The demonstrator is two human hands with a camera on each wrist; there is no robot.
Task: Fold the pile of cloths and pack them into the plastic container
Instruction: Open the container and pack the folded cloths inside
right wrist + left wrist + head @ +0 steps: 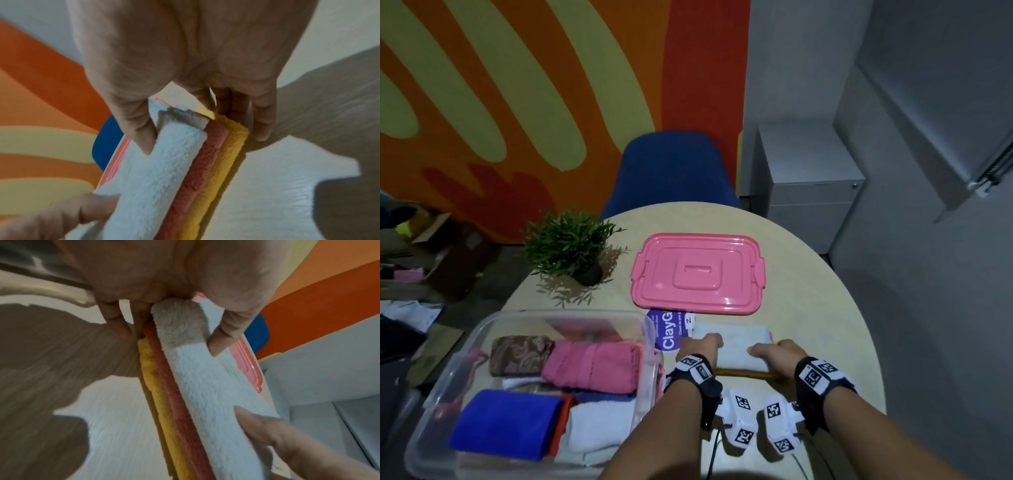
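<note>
Gripping a stack of folded cloths [732,346] on the table [825,325]
The left hand [702,346] and right hand [777,353] are clamped on its opposite ends; thumbs on top.

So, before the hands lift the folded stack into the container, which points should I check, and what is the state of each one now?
1. Left hand grips its end of the stack, thumb on top, fingers below: ok.
2. Right hand grips the other end the same way: ok.
3. White, red and yellow layers lie even at the near edge: ok.
4. Container is open; the lid lies apart on the table: ok.
5. Free room in the container for three more cloths; folded cloths already cover what shows of its floor: cannot tell.
</note>
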